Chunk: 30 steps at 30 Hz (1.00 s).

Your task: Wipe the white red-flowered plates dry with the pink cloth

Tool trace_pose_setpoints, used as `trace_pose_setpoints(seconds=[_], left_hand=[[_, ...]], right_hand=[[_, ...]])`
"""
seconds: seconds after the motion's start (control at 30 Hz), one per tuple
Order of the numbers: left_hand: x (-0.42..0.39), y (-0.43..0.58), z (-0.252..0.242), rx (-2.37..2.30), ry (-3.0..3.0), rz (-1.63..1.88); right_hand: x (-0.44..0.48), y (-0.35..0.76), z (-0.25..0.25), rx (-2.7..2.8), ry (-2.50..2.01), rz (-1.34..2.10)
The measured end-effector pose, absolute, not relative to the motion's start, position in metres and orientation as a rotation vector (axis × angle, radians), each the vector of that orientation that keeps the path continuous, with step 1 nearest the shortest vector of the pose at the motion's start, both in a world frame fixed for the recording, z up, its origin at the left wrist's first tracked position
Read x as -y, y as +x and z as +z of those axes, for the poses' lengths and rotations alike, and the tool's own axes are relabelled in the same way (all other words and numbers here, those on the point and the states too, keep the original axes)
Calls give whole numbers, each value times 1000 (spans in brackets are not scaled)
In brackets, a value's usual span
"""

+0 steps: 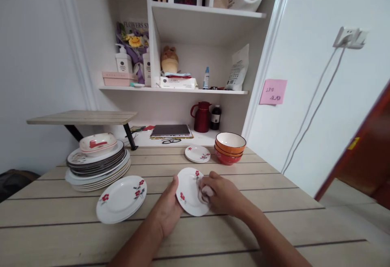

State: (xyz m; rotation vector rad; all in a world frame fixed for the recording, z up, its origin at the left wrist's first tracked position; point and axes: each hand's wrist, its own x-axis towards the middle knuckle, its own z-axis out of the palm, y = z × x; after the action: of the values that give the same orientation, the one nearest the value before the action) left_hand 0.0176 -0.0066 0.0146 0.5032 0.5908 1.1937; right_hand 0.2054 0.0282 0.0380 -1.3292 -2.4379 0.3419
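A small white plate with red flowers (pixel 189 190) is held up over the table, tilted towards me. My left hand (pixel 170 206) grips its left rim, thumb on the upper face and the other fingers hidden beneath. Bunched in my right hand (pixel 221 194) is a pale cloth (pixel 203 192), pressed against the plate's right side. Left of my hands lie larger flowered plates (pixel 120 200), stacked. Beyond the held plate sits a short stack of small flowered plates (pixel 195 153).
Orange and red bowls (pixel 230 149) stand stacked at the back right. A tall plate stack (pixel 97 163) with a dish on top is at left, beside a raised wooden shelf (pixel 82 117). Behind the table are a laptop (pixel 170 130), glasses (pixel 171 141) and a red jug (pixel 202 117).
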Motion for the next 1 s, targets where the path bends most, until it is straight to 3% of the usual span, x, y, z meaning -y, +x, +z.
trace_pose_setpoints(seconds=[0.23, 0.47, 0.6, 0.87, 1.0], left_hand=[[4, 17, 13, -455, 547, 1051], [3, 18, 10, -502, 529, 1141], [4, 19, 13, -537, 530, 1183], [3, 18, 13, -450, 569, 1036], [2, 18, 9, -484, 586, 1084]], right_hand=[[-11, 168, 33, 2440, -910, 421], [-44, 177, 28, 2189, -1269, 279], [-39, 206, 37, 2340, -1466, 308], [-10, 188, 44, 2536, -932, 549], [-24, 166, 34, 2338, -1018, 467]])
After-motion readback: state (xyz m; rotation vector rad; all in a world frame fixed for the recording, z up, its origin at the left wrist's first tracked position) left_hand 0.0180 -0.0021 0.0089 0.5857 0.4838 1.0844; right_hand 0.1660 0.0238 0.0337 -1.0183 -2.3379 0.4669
